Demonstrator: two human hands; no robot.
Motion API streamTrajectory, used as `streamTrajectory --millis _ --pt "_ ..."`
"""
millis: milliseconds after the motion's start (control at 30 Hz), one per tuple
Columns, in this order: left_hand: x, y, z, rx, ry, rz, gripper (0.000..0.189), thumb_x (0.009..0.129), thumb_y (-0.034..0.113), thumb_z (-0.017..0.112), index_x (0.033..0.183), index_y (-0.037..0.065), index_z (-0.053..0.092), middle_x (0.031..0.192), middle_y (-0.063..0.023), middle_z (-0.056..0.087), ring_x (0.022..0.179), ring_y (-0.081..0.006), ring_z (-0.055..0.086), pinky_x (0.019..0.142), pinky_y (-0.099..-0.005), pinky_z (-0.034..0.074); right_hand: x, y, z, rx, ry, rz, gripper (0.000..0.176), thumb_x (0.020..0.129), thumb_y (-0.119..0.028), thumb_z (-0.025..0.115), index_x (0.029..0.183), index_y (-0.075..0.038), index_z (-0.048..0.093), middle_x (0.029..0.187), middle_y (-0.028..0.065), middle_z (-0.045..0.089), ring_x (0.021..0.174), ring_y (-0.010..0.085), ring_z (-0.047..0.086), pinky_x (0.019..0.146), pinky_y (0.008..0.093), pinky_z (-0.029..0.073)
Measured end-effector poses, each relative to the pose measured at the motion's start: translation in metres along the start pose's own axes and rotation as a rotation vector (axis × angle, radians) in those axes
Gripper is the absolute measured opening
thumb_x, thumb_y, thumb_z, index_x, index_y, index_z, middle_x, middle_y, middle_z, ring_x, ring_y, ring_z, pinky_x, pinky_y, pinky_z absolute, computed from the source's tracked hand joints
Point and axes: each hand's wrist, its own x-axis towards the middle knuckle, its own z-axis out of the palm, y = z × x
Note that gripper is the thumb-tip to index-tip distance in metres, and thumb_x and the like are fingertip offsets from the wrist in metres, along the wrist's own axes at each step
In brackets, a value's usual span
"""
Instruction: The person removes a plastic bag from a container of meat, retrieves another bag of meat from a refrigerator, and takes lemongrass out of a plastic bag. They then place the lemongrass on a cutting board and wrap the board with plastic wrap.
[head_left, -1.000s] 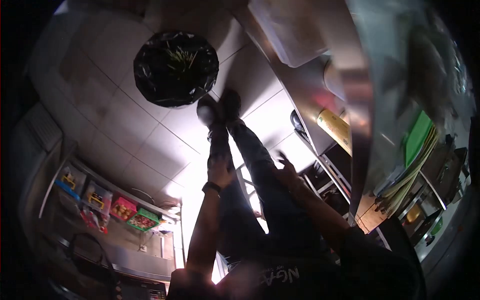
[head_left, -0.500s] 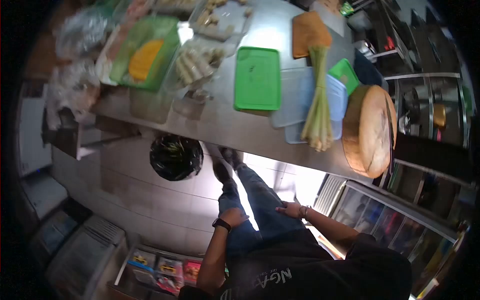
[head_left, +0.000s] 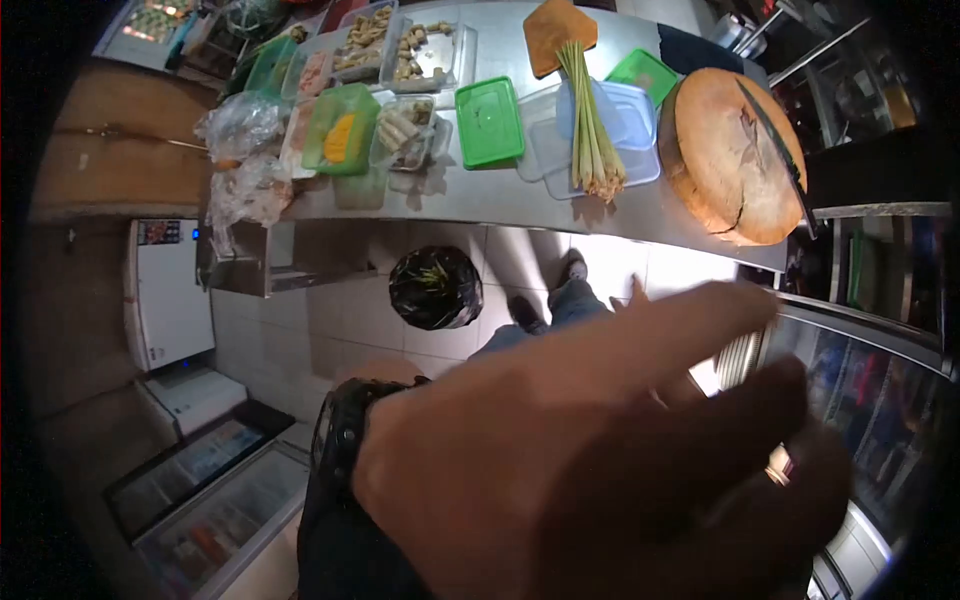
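Observation:
My left hand [head_left: 560, 410], with a black watch [head_left: 345, 430] on its wrist, is raised close to the camera and blurred. Its fingers are apart and partly bent, and I see nothing in them. Behind it, only some fingertips of my right hand [head_left: 638, 296] show, spread and holding nothing visible; the rest is hidden. Beyond both hands, a bundle of lemongrass stalks [head_left: 590, 125] lies across clear plastic lids [head_left: 642, 165] on the steel table [head_left: 470, 200]. Left of it rests a green lid [head_left: 490, 122].
A round wooden chopping block [head_left: 725, 150] with a knife [head_left: 775, 140] on it stands at the table's right. Food containers [head_left: 345, 130] and plastic bags [head_left: 250, 190] crowd the left side. A black-lined bin [head_left: 436, 290] stands on the floor below the edge.
My left hand has risen from my thigh to just before the camera. My right hand is now mostly covered by it. The view has shifted, so the table sits higher in frame.

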Motion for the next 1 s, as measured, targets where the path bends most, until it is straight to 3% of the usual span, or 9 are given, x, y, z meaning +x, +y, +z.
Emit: streamTrajectory --millis 67,200,267,300,400,433,633,700,1000 --pt "0.016 0.013 0.007 -0.039 -0.07 -0.073 0.02 0.072 0.018 0.071 0.084 0.003 0.066 0.095 -0.0127 0.063 0.09 -0.0311 0.064 0.083 -0.0385 0.053 0.054 0.075 0.046 0.062 0.572 -0.161 0.079 0.083 -0.028 0.068 0.143 0.006 0.031 0.14 0.0287 0.041 0.13 0.04 0.041 0.11 0.0424 0.034" --pt "0.05 0.006 0.008 -0.147 -0.393 -0.371 0.019 0.074 0.019 0.07 0.085 0.003 0.066 0.096 -0.0137 0.063 0.09 -0.0317 0.064 0.081 -0.0381 0.053 0.08 0.072 0.026 -0.019 0.715 -0.089 0.09 0.082 -0.03 0.07 0.146 0.008 0.02 0.15 0.0301 0.023 0.141 0.0419 0.02 0.117 0.044 0.021" --pt "0.049 -0.054 0.017 -0.042 -0.703 -0.142 0.015 0.086 0.02 0.069 0.097 0.011 0.067 0.097 -0.011 0.069 0.096 -0.0293 0.067 0.081 -0.0414 0.054 0.106 0.082 0.026 -0.068 0.627 0.042 0.088 0.085 -0.041 0.065 0.144 0.009 0.023 0.149 0.0315 0.024 0.141 0.044 0.018 0.117 0.0509 0.016" --pt "0.008 -0.092 0.038 -0.166 -0.439 -0.168 0.023 0.085 0.02 0.067 0.1 0.004 0.058 0.099 -0.0131 0.062 0.091 -0.0316 0.063 0.077 -0.0395 0.051 0.118 0.087 0.026 -0.09 0.635 0.065 0.084 0.086 -0.044 0.063 0.143 0.006 0.027 0.148 0.03 0.026 0.141 0.0438 0.019 0.117 0.0522 0.016" --pt "-0.066 -0.156 0.065 -0.208 -0.706 -0.818 0.035 0.093 0.03 0.064 0.115 0.004 0.054 0.112 -0.0131 0.062 0.107 -0.0262 0.06 0.089 -0.0396 0.048 0.175 0.115 0.037 -0.119 0.582 0.154 0.074 0.087 -0.051 0.058 0.142 -0.006 0.038 0.147 0.0237 0.036 0.139 0.0438 0.025 0.115 0.0545 0.015" --pt "-0.11 -0.175 0.076 -0.213 -0.688 -0.972 0.04 0.095 0.035 0.059 0.12 0.004 0.052 0.116 -0.0139 0.06 0.109 -0.026 0.059 0.092 -0.0401 0.047 0.191 0.129 0.034 -0.273 0.48 0.112 0.064 0.084 -0.046 0.063 0.134 -0.009 0.049 0.148 0.0194 0.034 0.13 0.0397 0.04 0.11 0.053 0.031" --pt "-0.362 -0.164 0.094 -0.3 -0.347 -1.595 0.062 0.101 0.049 0.039 0.138 0.0 0.041 0.134 -0.0141 0.051 0.124 -0.0236 0.048 0.106 -0.034 0.035 0.256 0.149 0.01 -0.282 0.337 0.117 0.063 0.083 -0.043 0.066 0.133 -0.01 0.049 0.147 0.0194 0.036 0.13 0.0398 0.041 0.109 0.0511 0.033" --pt "-0.507 -0.167 0.113 -0.243 -0.164 -1.511 0.062 0.101 0.05 0.039 0.139 0.001 0.041 0.134 -0.0116 0.051 0.121 -0.021 0.049 0.106 -0.0328 0.036 0.267 0.151 0.0 -0.274 0.319 0.113 0.063 0.082 -0.042 0.067 0.133 -0.01 0.049 0.147 0.0193 0.036 0.13 0.0399 0.041 0.108 0.0504 0.033" --pt "-0.491 -0.143 0.118 -0.468 0.098 -1.788 0.062 0.101 0.05 0.039 0.139 0.001 0.041 0.134 -0.0099 0.051 0.12 -0.0191 0.049 0.105 -0.032 0.036 0.291 0.147 -0.015 -0.233 0.298 0.101 0.062 0.08 -0.038 0.07 0.132 -0.01 0.05 0.146 0.0193 0.039 0.13 0.0401 0.042 0.107 0.0475 0.036"
